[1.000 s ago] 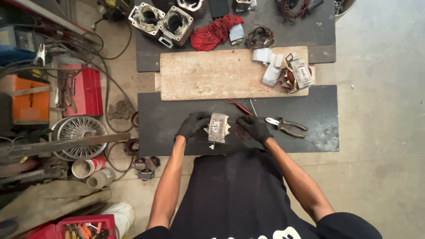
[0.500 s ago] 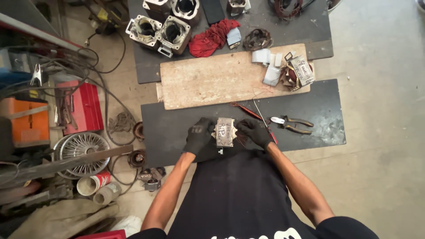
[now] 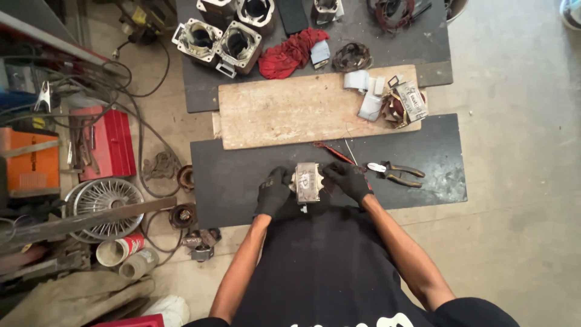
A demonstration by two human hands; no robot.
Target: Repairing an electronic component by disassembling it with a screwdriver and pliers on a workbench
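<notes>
Both gloved hands clamp a small grey metal block (image 3: 307,181) between them, over the near edge of the black mat (image 3: 242,169). Left hand (image 3: 273,192) grips the block's left side, fingers curled; right hand (image 3: 348,180) grips its right side. Block sits just in front of the person's torso.

Compared with 1.0 s ago: block held slightly more upright and its pale face is turned more toward the camera; hands in much the same spot on the mat. Grip unchanged across the three frames.

Pliers (image 3: 396,173) lie on the mat just right of the right hand, not touched, position unchanged. Red wire (image 3: 331,152) lies beyond the block, near the wooden board (image 3: 290,109). Red rag (image 3: 289,53) rests well beyond the board.
</notes>
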